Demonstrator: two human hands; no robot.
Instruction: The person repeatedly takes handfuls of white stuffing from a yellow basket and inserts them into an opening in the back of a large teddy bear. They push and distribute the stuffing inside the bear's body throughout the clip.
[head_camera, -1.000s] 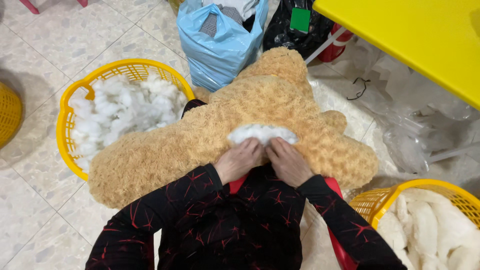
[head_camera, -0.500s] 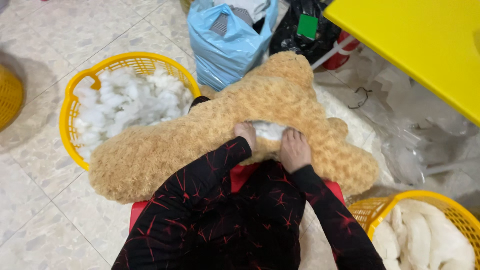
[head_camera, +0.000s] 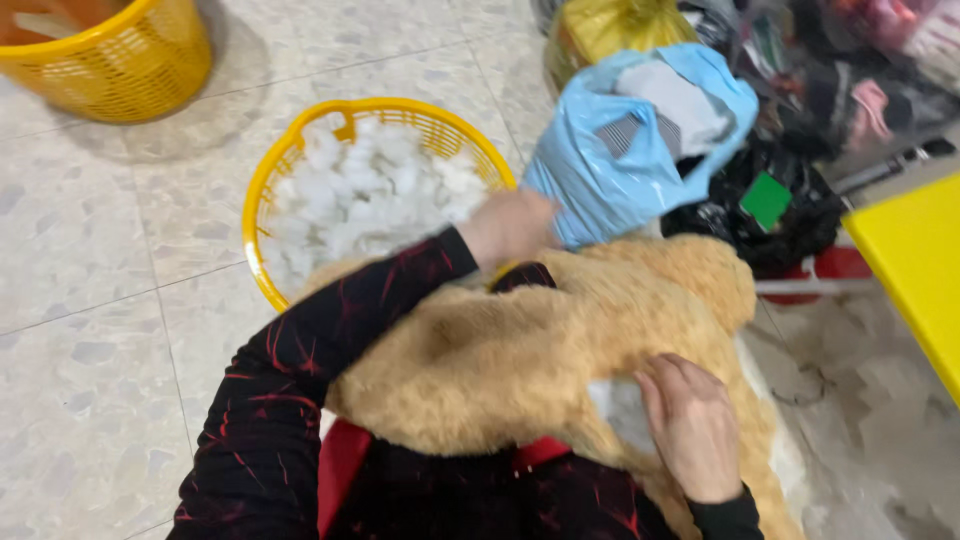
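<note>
Tiled floor (head_camera: 90, 300). Plush bear (head_camera: 520, 350) on lap; right hand (head_camera: 690, 425) flat on its stuffing opening (head_camera: 618, 405); left hand (head_camera: 510, 225) blurred beyond bear, at yellow basket (head_camera: 270, 180) of white stuffing (head_camera: 370, 195), grip unclear.

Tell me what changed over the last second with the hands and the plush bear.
The left hand left the bear's opening and swung out toward the yellow basket of white stuffing; it looks blurred and whether it grips anything cannot be told. The view also shifted left. The right hand stayed at the opening with white filling, and the tan plush bear stayed on the lap.
</note>
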